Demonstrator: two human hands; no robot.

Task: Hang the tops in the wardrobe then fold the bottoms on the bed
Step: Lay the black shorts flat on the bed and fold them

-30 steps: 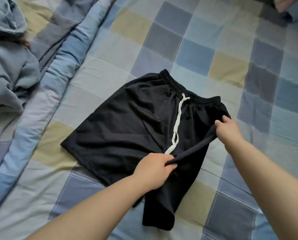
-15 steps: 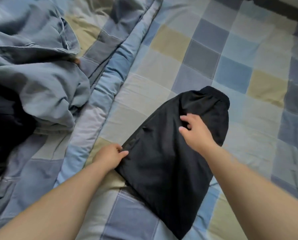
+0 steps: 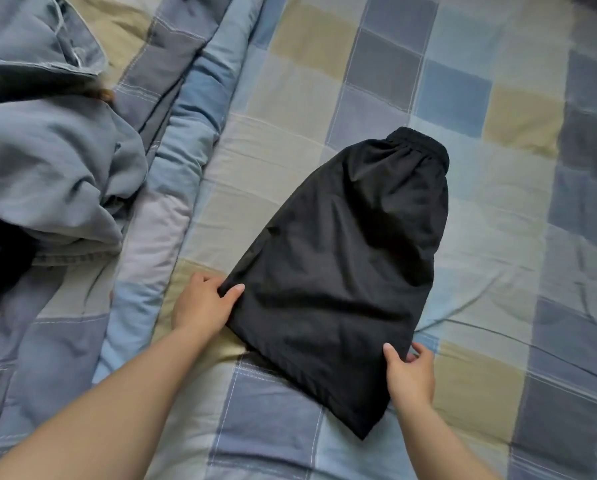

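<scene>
Fingers of the left hand (image 3: 203, 306) pinch the hem corner of the black shorts (image 3: 345, 265), folded in half on the checked bedspread (image 3: 498, 220). Opposite, the right hand (image 3: 409, 374) pinches the other hem corner. Blue-grey garments (image 3: 47, 168) lie well left.
</scene>
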